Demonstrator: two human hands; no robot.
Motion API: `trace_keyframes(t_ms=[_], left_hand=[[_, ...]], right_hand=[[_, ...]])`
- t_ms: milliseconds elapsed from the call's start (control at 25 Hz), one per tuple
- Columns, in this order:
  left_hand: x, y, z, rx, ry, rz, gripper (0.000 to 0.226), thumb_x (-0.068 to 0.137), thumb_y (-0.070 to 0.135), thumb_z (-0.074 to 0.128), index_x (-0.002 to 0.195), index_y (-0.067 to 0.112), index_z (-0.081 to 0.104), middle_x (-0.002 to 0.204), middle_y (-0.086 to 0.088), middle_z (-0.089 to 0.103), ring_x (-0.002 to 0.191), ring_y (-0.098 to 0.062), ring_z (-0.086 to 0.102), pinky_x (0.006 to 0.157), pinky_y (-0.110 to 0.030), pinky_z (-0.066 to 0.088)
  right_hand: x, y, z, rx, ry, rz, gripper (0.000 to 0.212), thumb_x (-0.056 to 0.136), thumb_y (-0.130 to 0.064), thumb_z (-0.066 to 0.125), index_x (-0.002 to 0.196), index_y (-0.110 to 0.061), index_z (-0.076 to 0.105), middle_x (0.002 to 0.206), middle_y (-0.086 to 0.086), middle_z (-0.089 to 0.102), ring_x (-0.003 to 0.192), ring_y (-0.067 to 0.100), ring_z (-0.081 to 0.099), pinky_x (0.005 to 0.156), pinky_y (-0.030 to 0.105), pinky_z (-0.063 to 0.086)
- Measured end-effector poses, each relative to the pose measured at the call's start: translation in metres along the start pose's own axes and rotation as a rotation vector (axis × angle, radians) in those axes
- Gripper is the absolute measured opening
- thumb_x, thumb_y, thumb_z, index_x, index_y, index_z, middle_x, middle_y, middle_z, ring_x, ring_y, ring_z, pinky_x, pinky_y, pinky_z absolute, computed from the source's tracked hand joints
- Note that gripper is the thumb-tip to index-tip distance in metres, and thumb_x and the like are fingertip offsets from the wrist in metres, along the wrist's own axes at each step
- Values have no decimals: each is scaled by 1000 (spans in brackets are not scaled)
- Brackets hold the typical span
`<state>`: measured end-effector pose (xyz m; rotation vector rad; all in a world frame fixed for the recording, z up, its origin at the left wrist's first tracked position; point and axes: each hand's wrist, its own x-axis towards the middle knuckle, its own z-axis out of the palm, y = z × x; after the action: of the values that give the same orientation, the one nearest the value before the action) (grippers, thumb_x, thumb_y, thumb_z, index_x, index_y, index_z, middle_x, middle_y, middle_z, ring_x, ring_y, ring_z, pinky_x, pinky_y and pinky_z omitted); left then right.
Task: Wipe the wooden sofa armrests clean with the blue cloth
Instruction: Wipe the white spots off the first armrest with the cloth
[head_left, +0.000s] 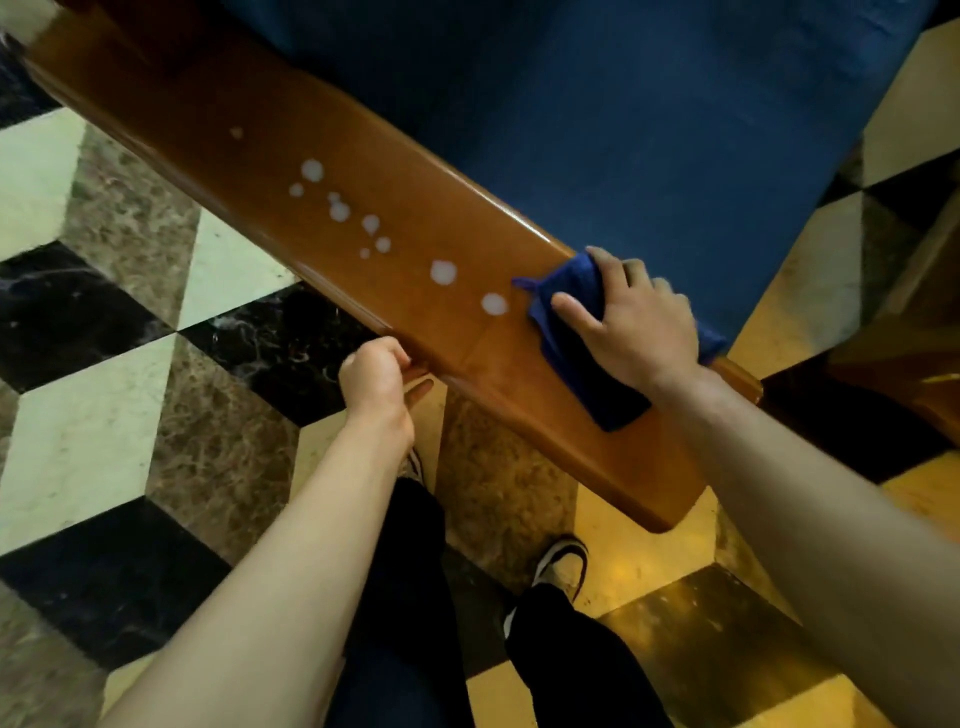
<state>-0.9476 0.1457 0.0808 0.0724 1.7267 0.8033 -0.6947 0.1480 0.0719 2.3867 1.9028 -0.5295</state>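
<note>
Blue cloth (582, 343) is lying folded on the near right stretch of the wooden armrest (322, 171), which is running diagonally from far left to near right beside the blue seat cushion (649, 130). The right hand (636, 325) is pressing flat on top of the cloth, fingers spread, its grip pinning the cloth to the wood rather than closing around it. The left hand (376, 379) is curling at the armrest's outer edge; its grip is looking loosely clenched and holding nothing visible. White droplets (441, 271) are sitting in a scattered trail just to the far left of the cloth, untouched. The wiping appears to be at an early stage on this armrest. The next move is likely calling for a firm sweep of the cloth toward the far left, through the droplets, keeping it flat on the wood.
</note>
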Motion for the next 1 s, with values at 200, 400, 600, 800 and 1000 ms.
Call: trace_keyframes(t_ms=[200, 400, 600, 800, 1000], left_hand=[[38, 55, -18, -4, -57, 26, 16, 83, 19, 47, 91, 15, 61, 91, -8, 67, 89, -28, 66, 78, -42, 54], [73, 95, -27, -74, -83, -25, 49, 89, 43, 47, 125, 17, 64, 113, -9, 72, 102, -28, 69, 74, -42, 54], [70, 100, -16, -123, -79, -96, 46, 90, 62, 41, 115, 31, 64, 113, -8, 73, 102, -29, 68, 85, -47, 57], [71, 91, -18, -122, -82, -153, 57, 82, 72, 45, 114, 30, 66, 107, -7, 77, 98, -29, 72, 75, -43, 60], [87, 97, -33, -113, -91, -160, 50, 81, 58, 57, 115, 22, 67, 95, -5, 80, 89, -27, 77, 58, -38, 62]], right_hand=[[89, -53, -23, 435, -376, 136, 64, 92, -77, 32, 129, -35, 64, 136, 1, 65, 125, 25, 60, 101, 36, 44], [78, -128, -2, 81, -32, -122, 65, 97, -69, 29, 156, -42, 29, 162, -1, 40, 148, 31, 38, 115, 47, 32], [-62, -120, 32, -181, 4, -332, 75, 100, -70, 33, 163, -36, 12, 173, 0, 3, 159, 35, -3, 124, 62, 14], [-17, -122, 14, -100, 31, 95, 82, 91, -81, 29, 161, -42, 11, 173, -3, 5, 158, 34, 0, 126, 55, 4], [136, -182, -19, 118, -81, 251, 76, 86, -86, 19, 107, -27, 61, 116, 11, 68, 106, 40, 62, 86, 47, 44]])
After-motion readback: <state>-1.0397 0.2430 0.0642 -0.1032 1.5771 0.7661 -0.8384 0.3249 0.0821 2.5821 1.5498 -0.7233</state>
